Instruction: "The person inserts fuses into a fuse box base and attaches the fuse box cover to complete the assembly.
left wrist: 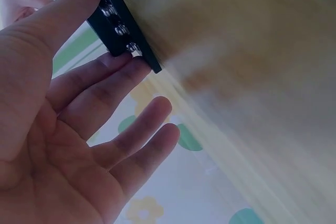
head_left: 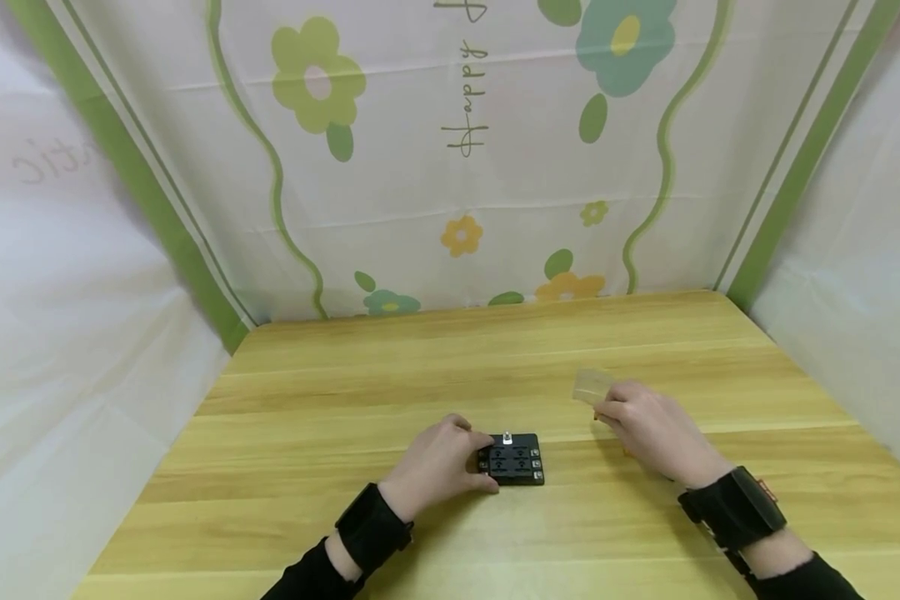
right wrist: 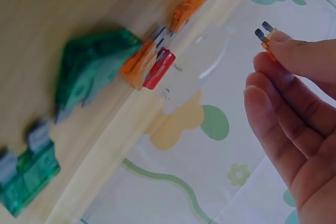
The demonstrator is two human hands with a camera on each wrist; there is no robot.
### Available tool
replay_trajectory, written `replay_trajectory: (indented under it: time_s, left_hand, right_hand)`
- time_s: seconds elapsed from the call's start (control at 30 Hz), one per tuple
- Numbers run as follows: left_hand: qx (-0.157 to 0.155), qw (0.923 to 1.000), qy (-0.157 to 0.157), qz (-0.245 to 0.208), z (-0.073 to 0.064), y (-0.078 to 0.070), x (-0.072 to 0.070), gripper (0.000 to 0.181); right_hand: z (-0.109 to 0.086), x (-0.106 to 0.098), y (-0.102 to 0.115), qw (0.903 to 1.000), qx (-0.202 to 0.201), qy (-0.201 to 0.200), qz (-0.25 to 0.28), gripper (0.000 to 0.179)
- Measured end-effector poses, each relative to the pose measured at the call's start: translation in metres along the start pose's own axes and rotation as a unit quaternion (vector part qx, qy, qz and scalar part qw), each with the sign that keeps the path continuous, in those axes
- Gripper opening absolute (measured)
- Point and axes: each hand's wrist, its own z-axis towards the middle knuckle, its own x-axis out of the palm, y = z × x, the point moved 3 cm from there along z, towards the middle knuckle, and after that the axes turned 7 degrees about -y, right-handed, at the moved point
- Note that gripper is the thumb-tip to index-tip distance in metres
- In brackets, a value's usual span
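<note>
A black fuse block (head_left: 512, 460) lies flat on the table, with rows of metal terminals along its sides and a metal stud at its far edge. My left hand (head_left: 437, 465) grips its left side, thumb and fingertips at opposite edges. In the left wrist view the fuse block (left wrist: 105, 22) shows its row of screws, and two fingers of that hand stand free of it. To the right, my right hand (head_left: 656, 429) is raised over loose fuses. Its thumb and index finger pinch a small orange blade fuse (right wrist: 269, 43), metal prongs pointing outward.
Near my right hand lie a large green fuse (right wrist: 97, 66), a smaller green fuse (right wrist: 34, 171), a red fuse (right wrist: 159, 69) and an orange fuse (right wrist: 191, 8). A clear plastic piece (head_left: 592, 387) sits beyond that hand. A printed cloth (head_left: 390, 192) stands behind the table.
</note>
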Motion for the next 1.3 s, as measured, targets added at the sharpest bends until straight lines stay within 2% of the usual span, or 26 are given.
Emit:
replay_trajectory:
  time_s: [0.4, 0.73, 1.0, 1.3]
  left_hand:
    - [0.005, 1.0000, -0.003, -0.005, -0.001, -0.001, -0.001, 0.061]
    - [0.025, 0.9995, -0.016, 0.008, 0.000, 0.000, 0.000, 0.061]
    - [0.012, 0.9998, -0.010, 0.016, -0.002, -0.002, 0.000, 0.062]
    - [0.013, 0.9998, -0.006, 0.011, -0.001, -0.002, -0.002, 0.061]
  right_hand:
    - [0.005, 0.000, 0.008, 0.9999, -0.009, -0.014, 0.004, 0.015]
    - [0.011, 0.006, 0.023, 0.9995, -0.019, -0.019, 0.014, 0.017]
    - [0.015, 0.011, 0.033, 0.9991, -0.025, -0.025, 0.022, 0.016]
    - [0.018, 0.010, 0.040, 0.9991, -0.016, -0.017, 0.036, 0.015]
